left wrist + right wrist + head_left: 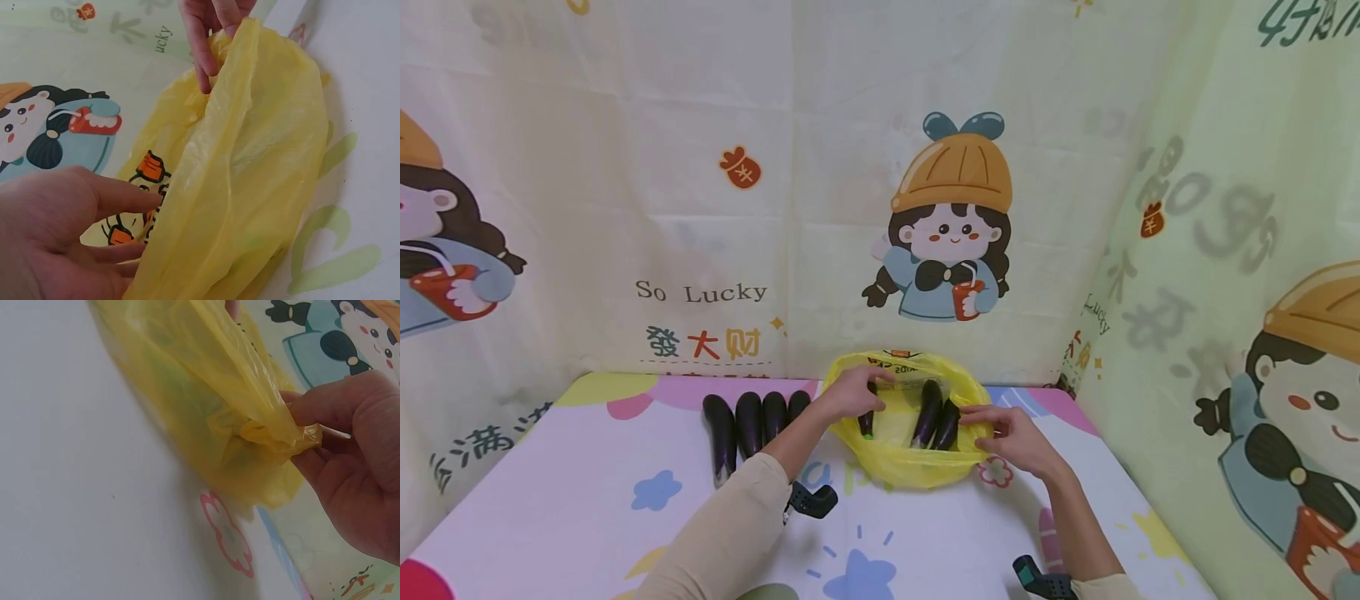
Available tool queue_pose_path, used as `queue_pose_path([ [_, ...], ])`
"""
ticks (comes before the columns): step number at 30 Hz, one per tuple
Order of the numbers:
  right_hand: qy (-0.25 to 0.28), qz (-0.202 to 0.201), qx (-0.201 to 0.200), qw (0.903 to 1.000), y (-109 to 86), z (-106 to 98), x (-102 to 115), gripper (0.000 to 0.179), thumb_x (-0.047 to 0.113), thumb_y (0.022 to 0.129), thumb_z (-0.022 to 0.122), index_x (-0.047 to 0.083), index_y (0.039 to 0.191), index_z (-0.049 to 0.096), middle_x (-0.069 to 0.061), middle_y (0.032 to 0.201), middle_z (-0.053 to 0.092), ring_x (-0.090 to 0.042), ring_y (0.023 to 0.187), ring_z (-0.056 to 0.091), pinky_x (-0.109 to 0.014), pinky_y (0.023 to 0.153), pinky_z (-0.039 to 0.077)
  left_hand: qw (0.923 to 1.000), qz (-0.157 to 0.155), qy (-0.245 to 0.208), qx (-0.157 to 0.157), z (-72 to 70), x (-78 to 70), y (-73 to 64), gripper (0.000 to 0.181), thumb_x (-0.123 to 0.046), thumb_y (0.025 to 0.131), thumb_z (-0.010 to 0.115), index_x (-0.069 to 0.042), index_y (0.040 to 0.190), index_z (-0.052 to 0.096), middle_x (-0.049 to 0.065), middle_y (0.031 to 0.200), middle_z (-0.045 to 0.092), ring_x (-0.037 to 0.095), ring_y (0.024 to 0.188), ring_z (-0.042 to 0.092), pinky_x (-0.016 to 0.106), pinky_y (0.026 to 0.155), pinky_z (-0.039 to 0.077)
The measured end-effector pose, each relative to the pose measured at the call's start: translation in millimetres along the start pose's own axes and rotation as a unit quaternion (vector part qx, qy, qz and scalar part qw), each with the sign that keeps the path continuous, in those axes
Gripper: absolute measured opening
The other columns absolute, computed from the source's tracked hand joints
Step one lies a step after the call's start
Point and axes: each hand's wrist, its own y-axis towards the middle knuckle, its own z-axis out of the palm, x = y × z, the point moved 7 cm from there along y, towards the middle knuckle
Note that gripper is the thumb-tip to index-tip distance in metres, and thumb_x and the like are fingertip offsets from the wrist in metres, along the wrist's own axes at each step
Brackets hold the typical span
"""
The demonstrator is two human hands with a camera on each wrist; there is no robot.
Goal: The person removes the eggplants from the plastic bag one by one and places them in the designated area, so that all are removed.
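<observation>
A yellow plastic bag (917,473) lies with its mouth spread on the table. Inside it are two dark purple eggplants side by side, a longer one (928,410) and a shorter one (947,427). A third eggplant (867,423) shows at the bag's left, partly covered by my left hand (853,393). That hand reaches over the left rim, fingers loosely extended and spread; in the left wrist view the bag wall hides some fingertips. My right hand (369,450) pinches gathered plastic at the bag's right rim between thumb and fingers.
Left of the bag, several eggplants (748,423) stand in a row on the patterned tabletop (760,546), partly behind my left forearm. Printed cloth (820,208) hangs close behind the table, with another panel along the right. Each wrist carries a black camera mount (814,502).
</observation>
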Motion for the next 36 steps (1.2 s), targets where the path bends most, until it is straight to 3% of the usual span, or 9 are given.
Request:
queue_pose_path([
  [5,0.001,-0.003,0.000,1.0000,0.2,0,0,0.034,0.000,0.091,0.070,0.006,0.124,0.076,-0.016,0.144,0.064,-0.042,0.136,0.055,-0.019,0.091,0.055,0.9988,-0.021,0.036,-0.024,-2.1,2.8,0.5,0.052,-0.003,0.089,0.075,-0.012,0.140,0.066,0.015,0.151,0.055,0.031,0.116,0.057,0.035,0.084,0.055],
  [9,0.003,-0.002,0.003,1.0000,0.2,0,1,0.034,0.000,0.090,0.070,0.006,0.124,0.076,-0.017,0.144,0.063,-0.043,0.137,0.053,-0.019,0.092,0.054,0.9973,-0.042,0.049,-0.036,-2.4,5.1,1.2,0.058,0.000,0.087,0.074,-0.008,0.143,0.062,0.015,0.151,0.056,0.024,0.085,0.055,0.030,0.064,0.047],
  [14,0.007,-0.003,0.005,1.0000,0.1,1,2,0.035,0.000,0.090,0.071,0.006,0.124,0.076,-0.016,0.144,0.063,-0.043,0.138,0.053,-0.019,0.091,0.055,0.9964,-0.058,0.049,-0.039,-1.8,7.3,1.2,0.062,0.004,0.084,0.072,-0.003,0.144,0.060,0.017,0.149,0.058,0.017,0.056,0.037,0.026,0.051,0.037],
  [18,0.004,-0.003,0.004,1.0000,0.8,2,2,0.034,0.000,0.090,0.071,0.006,0.123,0.076,-0.016,0.143,0.065,-0.042,0.137,0.054,-0.019,0.090,0.055,0.9956,-0.057,0.065,-0.037,-0.9,9.1,2.9,0.063,0.005,0.082,0.072,-0.002,0.143,0.060,0.018,0.147,0.059,0.019,0.062,0.040,0.026,0.051,0.036],
  [21,0.004,-0.005,0.002,1.0000,0.7,2,2,0.034,0.000,0.090,0.072,0.007,0.123,0.077,-0.015,0.143,0.065,-0.042,0.136,0.055,-0.019,0.089,0.055,0.9945,-0.050,0.084,-0.039,0.0,8.9,3.3,0.060,0.005,0.081,0.073,-0.002,0.140,0.063,0.018,0.145,0.060,0.023,0.079,0.049,0.028,0.058,0.041],
  [25,0.001,-0.005,0.003,1.0000,0.8,2,2,0.035,0.000,0.090,0.072,0.007,0.123,0.076,-0.015,0.143,0.065,-0.042,0.136,0.054,-0.020,0.087,0.055,0.9927,-0.049,0.102,-0.042,1.9,10.0,1.1,0.057,0.004,0.080,0.076,-0.003,0.136,0.066,0.019,0.141,0.060,0.029,0.106,0.053,0.035,0.081,0.051],
  [28,-0.004,-0.004,0.005,1.0000,0.7,3,1,0.034,0.000,0.090,0.071,0.007,0.123,0.076,-0.015,0.143,0.065,-0.042,0.134,0.054,-0.020,0.084,0.055,0.9928,-0.053,0.100,-0.040,3.4,11.7,-0.4,0.057,0.005,0.081,0.076,-0.003,0.136,0.065,0.020,0.139,0.059,0.031,0.112,0.053,0.038,0.092,0.053],
  [31,-0.009,-0.005,0.006,0.9999,0.9,2,0,0.034,0.001,0.090,0.071,0.007,0.124,0.076,-0.016,0.143,0.065,-0.041,0.132,0.055,-0.021,0.081,0.055,0.9929,-0.043,0.102,-0.041,3.4,10.5,-0.7,0.058,0.006,0.078,0.076,-0.001,0.135,0.066,0.020,0.138,0.060,0.030,0.106,0.053,0.034,0.082,0.054],
  [36,-0.010,-0.001,0.001,0.9999,1.0,2,-1,0.034,0.001,0.090,0.071,0.007,0.123,0.077,-0.015,0.142,0.065,-0.037,0.130,0.057,-0.022,0.080,0.056,0.9923,-0.028,0.114,-0.041,2.9,9.1,-0.6,0.059,0.007,0.075,0.076,0.001,0.133,0.067,0.022,0.138,0.061,0.029,0.099,0.052,0.028,0.065,0.045],
])
